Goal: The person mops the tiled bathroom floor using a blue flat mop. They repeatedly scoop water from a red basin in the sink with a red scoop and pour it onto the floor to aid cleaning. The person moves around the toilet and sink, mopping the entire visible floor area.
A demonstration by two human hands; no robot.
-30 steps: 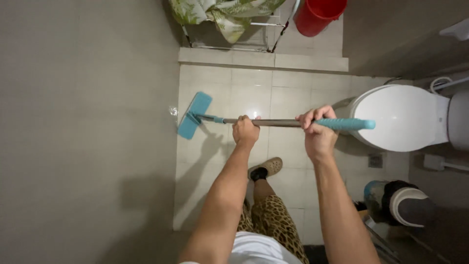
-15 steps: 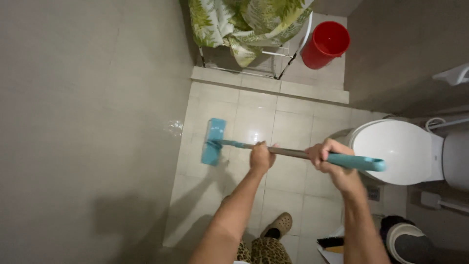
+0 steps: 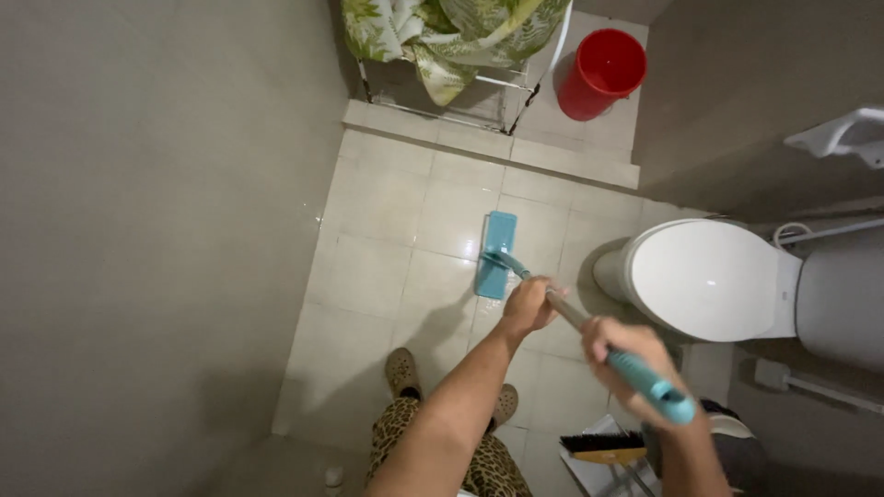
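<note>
A flat mop with a teal rectangular head lies on the pale tiled floor. Its metal pole runs back toward me and ends in a teal grip. My left hand is closed around the metal pole lower down. Higher up, my right hand is wrapped around the pole just below the teal grip. The floor tiles near the mop head look wet and shiny.
A white toilet with its lid down stands right of the mop. At the back are a red bucket and a rack draped with leaf-print cloth. A brush and dustpan lie by my feet. Grey walls close both sides.
The mop head has swung from the left wall side toward the middle of the floor and turned lengthwise. Both hands moved right and nearer to me. The view tilted, showing more of the back.
</note>
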